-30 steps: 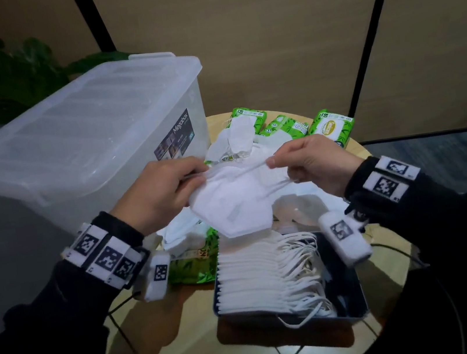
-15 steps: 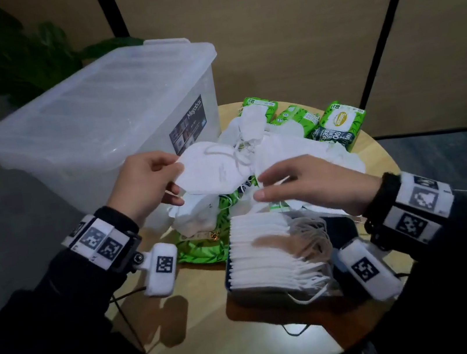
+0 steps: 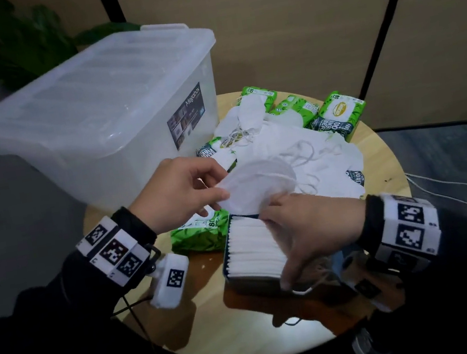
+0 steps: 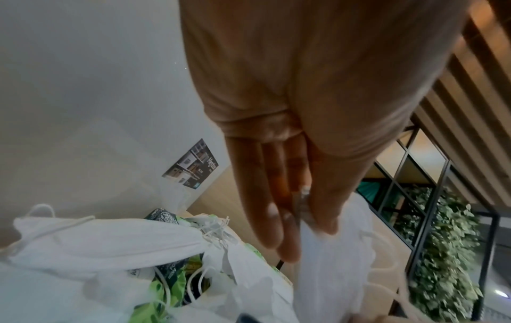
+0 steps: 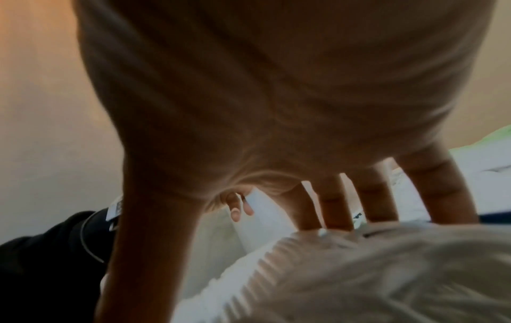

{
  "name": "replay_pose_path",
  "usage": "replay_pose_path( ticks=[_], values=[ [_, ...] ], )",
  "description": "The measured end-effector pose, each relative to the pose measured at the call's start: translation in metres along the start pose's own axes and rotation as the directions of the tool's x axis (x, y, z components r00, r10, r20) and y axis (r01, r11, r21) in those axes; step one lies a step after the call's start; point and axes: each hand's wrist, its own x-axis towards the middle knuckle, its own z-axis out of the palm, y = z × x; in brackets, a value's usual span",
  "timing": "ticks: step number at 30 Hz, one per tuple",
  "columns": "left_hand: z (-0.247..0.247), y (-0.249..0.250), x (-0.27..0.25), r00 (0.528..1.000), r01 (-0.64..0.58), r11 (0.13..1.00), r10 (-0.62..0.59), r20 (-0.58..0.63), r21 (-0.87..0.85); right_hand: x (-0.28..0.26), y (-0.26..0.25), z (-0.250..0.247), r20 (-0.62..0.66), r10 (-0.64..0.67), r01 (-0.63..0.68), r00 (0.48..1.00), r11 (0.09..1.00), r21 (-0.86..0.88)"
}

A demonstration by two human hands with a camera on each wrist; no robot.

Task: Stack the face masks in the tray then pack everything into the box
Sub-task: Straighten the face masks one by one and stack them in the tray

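Observation:
My left hand (image 3: pixel 214 198) pinches a white face mask (image 3: pixel 258 186) by its left edge, just above the far end of the tray; in the left wrist view the thumb and fingers (image 4: pixel 276 229) clamp that mask (image 4: pixel 331 262). A dark blue tray (image 3: pixel 226 259) holds a stack of masks (image 3: pixel 250 250) standing on edge. Over this stack my right hand (image 3: pixel 282 242) lies spread, its straight fingers (image 5: pixel 334 209) on the far end of the stack (image 5: pixel 331 273) and its thumb at the near end. A pile of loose masks (image 3: pixel 315 157) lies behind the tray.
A clear plastic box (image 3: pixel 93 113) with its lid on stands at the left, beyond the round wooden table (image 3: pixel 250 327). Green wipe packs (image 3: pixel 338 112) lie at the back, and one pack (image 3: pixel 199 237) sits left of the tray. A thin cable (image 3: pixel 458 196) trails off to the right.
My right hand let go of the mask and came down onto the stack in the tray. My left hand kept the mask and brought it lower, towards the tray's far end.

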Motion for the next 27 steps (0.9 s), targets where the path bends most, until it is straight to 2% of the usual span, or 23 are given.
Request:
replay_pose_path(
  ticks=[3, 7, 11, 14, 17, 20, 22, 23, 25, 27],
  values=[
    [0.007, -0.005, 0.003, 0.998, -0.041, 0.990, 0.034, 0.051, 0.137, 0.002, 0.002, 0.008, 0.038, -0.007, 0.005, 0.999, 0.999, 0.038],
    [0.016, -0.010, 0.008, 0.976, -0.210, 0.905, 0.171, 0.135, 0.371, 0.005, 0.002, 0.016, 0.020, -0.007, 0.006, 1.000, 0.999, 0.038],
    [0.008, -0.005, 0.016, 0.968, -0.247, 0.893, 0.241, 0.063, 0.376, 0.005, 0.004, 0.016, -0.022, -0.054, 0.054, 0.998, 0.998, 0.025],
    [0.018, -0.008, 0.019, 0.960, -0.276, 0.849, 0.222, 0.171, 0.450, 0.006, 0.007, 0.020, -0.039, -0.059, 0.061, 0.998, 0.996, 0.064],
    [0.040, -0.014, 0.024, 0.936, -0.322, 0.760, 0.164, 0.312, 0.565, 0.008, 0.011, 0.021, -0.038, -0.061, 0.065, 0.997, 0.991, 0.120],
    [0.044, -0.014, 0.032, 0.915, -0.376, 0.685, 0.167, 0.368, 0.625, 0.004, 0.014, 0.014, -0.039, -0.074, 0.080, 0.997, 0.981, 0.178],
    [0.038, -0.014, 0.034, 0.909, -0.393, 0.688, 0.192, 0.369, 0.610, 0.001, 0.020, 0.004, -0.098, -0.041, 0.066, 0.994, 0.962, 0.264],
    [0.035, -0.016, 0.035, 0.911, -0.390, 0.703, 0.200, 0.361, 0.595, 0.000, 0.025, -0.002, -0.167, 0.002, 0.054, 0.986, 0.941, 0.333],
    [0.029, -0.021, 0.036, 0.922, -0.365, 0.746, 0.205, 0.329, 0.558, 0.001, 0.039, -0.012, -0.339, 0.134, 0.036, 0.931, 0.892, 0.451],
    [0.027, -0.024, 0.037, 0.931, -0.351, 0.792, 0.236, 0.280, 0.500, 0.003, 0.053, -0.017, -0.473, 0.193, 0.021, 0.859, 0.912, 0.409]
  ],
)
